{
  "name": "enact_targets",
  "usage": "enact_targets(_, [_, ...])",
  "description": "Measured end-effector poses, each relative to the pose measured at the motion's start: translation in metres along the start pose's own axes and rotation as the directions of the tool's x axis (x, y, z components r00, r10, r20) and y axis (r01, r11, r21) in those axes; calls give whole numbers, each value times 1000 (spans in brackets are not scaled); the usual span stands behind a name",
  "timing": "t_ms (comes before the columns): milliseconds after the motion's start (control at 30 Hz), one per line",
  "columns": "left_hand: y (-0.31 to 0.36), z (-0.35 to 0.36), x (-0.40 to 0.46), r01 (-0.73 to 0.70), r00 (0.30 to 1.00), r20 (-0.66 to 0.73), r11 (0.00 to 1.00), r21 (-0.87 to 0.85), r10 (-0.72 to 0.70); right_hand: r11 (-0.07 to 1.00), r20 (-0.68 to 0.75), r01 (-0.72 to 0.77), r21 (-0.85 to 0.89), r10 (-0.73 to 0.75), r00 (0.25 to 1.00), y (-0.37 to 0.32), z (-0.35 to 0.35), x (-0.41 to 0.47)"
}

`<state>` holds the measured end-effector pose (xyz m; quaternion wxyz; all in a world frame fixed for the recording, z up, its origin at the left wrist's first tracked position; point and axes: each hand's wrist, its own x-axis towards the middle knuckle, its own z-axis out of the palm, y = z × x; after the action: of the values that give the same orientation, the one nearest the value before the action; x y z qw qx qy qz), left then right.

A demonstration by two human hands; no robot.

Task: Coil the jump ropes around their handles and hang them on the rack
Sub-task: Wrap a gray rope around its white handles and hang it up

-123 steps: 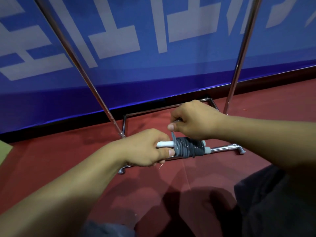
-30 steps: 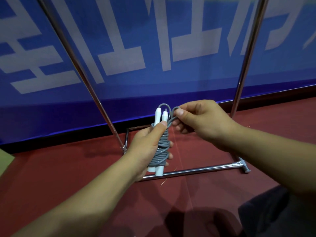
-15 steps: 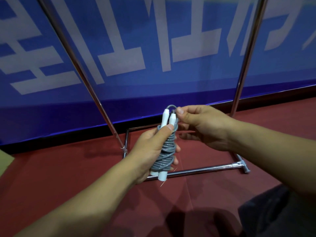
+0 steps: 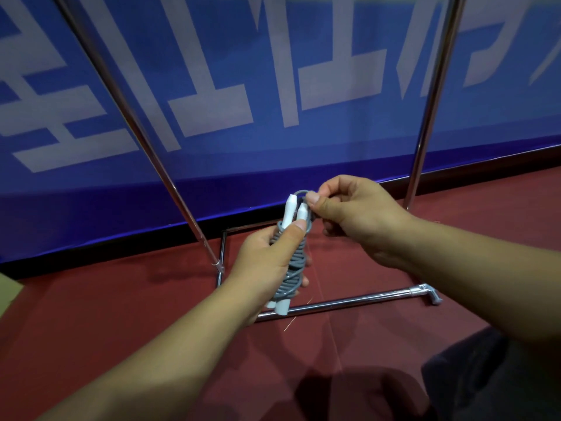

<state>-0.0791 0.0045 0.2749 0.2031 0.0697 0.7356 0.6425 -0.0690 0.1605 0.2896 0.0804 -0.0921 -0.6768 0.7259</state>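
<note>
The left hand (image 4: 267,265) is gripping the coiled jump rope (image 4: 293,265) in front of the rack (image 4: 340,303), held in the air above the red floor (image 4: 121,305). Its fingers are curling round the bundle from behind, and its thumb is pressing flat along the near side of the grey coils. The bundle is standing nearly upright, its long axis running from bottom to top with a slight lean to the right. The two white handles (image 4: 291,208) are lying side by side inside the winding, their tapered tips pointing up and their blunt ends sticking out below the palm.

The right hand (image 4: 355,217) is pinching a small grey loop of rope (image 4: 300,194) just above the handle tips, thumb and forefinger closed on it, the other fingers curled underneath.

The middle of the handles is lying hidden under the coils and the left thumb. How the loop is joining the winding is hard to make out behind the right thumb. The rack's two chrome uprights are running out of the top of the view, so its upper bar is cut off; only the base bars on the floor are showing. Behind it a blue banner (image 4: 273,71) with large white lettering is filling the background, its characters cropped. A dark trouser leg (image 4: 491,375) is showing at the lower right.
</note>
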Motion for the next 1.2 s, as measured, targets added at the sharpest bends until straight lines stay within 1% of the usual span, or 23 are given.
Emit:
enact_targets(67, [0,0,2,-4,999,-34,1000,-4,4,996,6,-62,69,61,998,-4,1,-1])
enact_targets(133, [-1,-1,3,5,999,-40,1000,6,-5,982,50,-158,100,153,987,-7,0,-2])
enact_targets(233, [-3,-2,2,18,1000,5,1000,22,-18,948,185,-305,89,285,941,-6,-4,-3])
enact_targets(300, [-4,-3,1,21,1000,23,999,25,-21,934,260,-352,68,324,910,-6,-6,-4])
enact_targets(333, [-5,-3,2,23,999,22,999,29,-24,935,260,-352,52,328,908,-6,-7,-4])
enact_targets(467, [-5,-2,5,37,999,-40,996,82,-34,959,135,-283,-32,285,949,-3,-6,-2])
enact_targets(500, [-4,0,6,40,997,-63,994,98,-34,963,120,-268,-18,268,956,-4,-5,-1])
enact_targets(567, [2,2,8,45,994,-105,991,124,-32,972,100,-225,67,217,971,-11,-3,4])
enact_targets(700, [21,4,13,51,983,-181,996,71,-38,970,51,-94,224,85,995,-30,0,9])
enact_targets(800, [29,6,14,49,968,-248,995,92,-25,972,8,-43,231,43,999,-36,2,6])
enact_targets(900, [36,8,13,44,959,-284,996,73,-22,965,-10,-60,256,64,998,-43,6,5])
enact_targets(1000, [58,8,12,31,965,-261,999,35,-21,971,-23,-56,232,64,998,-66,5,10])
enact_targets(1100, [87,4,11,41,985,-168,999,-31,-46,986,-35,-10,165,16,999,-97,2,16])
enact_targets(1200, [127,-2,5,32,996,-80,996,-86,-39,989,-7,48,138,-48,999,-139,5,21])
